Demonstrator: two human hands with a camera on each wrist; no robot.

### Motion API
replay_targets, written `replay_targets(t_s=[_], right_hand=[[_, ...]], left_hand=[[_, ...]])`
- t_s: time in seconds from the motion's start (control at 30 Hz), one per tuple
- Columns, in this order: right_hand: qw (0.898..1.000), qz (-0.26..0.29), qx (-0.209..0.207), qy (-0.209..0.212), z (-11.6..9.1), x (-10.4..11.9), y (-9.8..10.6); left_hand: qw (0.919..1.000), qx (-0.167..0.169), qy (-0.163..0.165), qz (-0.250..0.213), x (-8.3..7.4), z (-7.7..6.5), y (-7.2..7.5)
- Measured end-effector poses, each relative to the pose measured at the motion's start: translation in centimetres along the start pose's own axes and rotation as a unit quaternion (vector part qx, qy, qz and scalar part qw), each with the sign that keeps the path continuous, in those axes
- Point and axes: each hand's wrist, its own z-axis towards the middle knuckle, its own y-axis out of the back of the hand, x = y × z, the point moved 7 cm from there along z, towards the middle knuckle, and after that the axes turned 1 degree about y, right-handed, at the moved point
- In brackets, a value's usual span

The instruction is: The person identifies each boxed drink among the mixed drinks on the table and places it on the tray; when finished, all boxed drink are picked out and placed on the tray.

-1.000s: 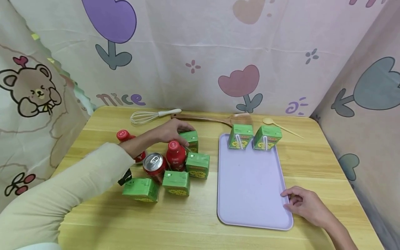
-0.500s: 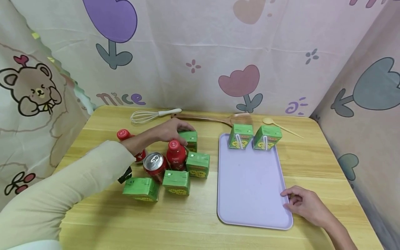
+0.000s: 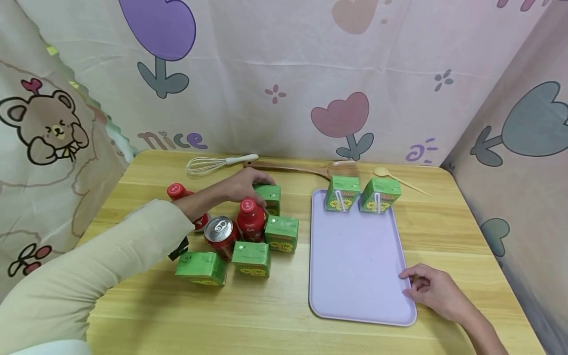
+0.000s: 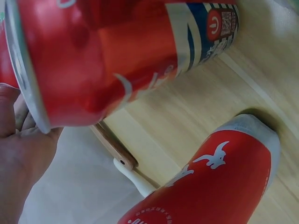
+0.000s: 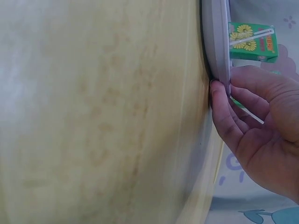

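On the wooden table [image 3: 284, 310] lies a purple tray [image 3: 355, 266], which the right hand [image 3: 437, 292] pinches at the side. The left hand [image 3: 243, 186], just behind a red bottle [image 3: 251, 223], grips a green carton [image 3: 273, 198], which is to the left of the tray.

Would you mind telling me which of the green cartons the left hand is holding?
It is the rearmost green carton of the four off the tray; it alone has the left hand gripping it, while the other five are untouched.
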Motion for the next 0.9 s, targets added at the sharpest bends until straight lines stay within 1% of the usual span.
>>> replay_targets(t_s=[0.17,0.27,0.43,0.63,0.77,0.9], right_hand=[[1.000,0.001,-0.001,0.004,0.0,0.0,0.0],[1.000,0.001,0.001,0.004,0.1,0.1,0.0],[1.000,0.000,0.000,0.001,0.1,0.1,-0.1],[1.000,-0.001,0.002,0.008,0.1,0.1,-0.1],[1.000,-0.001,0.004,0.006,0.1,0.2,0.0],[1.000,-0.001,0.006,-0.001,0.0,0.1,0.0]], left_hand=[[0.9999,-0.011,-0.007,0.000,0.0,-0.1,0.3],[0.9997,-0.023,-0.005,0.003,-0.3,-0.2,0.7],[0.9995,-0.030,-0.005,0.012,-0.9,-0.5,1.0],[0.9993,-0.033,-0.016,0.003,-2.0,-0.9,1.2],[0.9988,-0.048,-0.009,-0.005,-2.7,-1.1,1.7],[0.9986,-0.052,0.003,-0.009,-3.2,-1.1,1.9]])
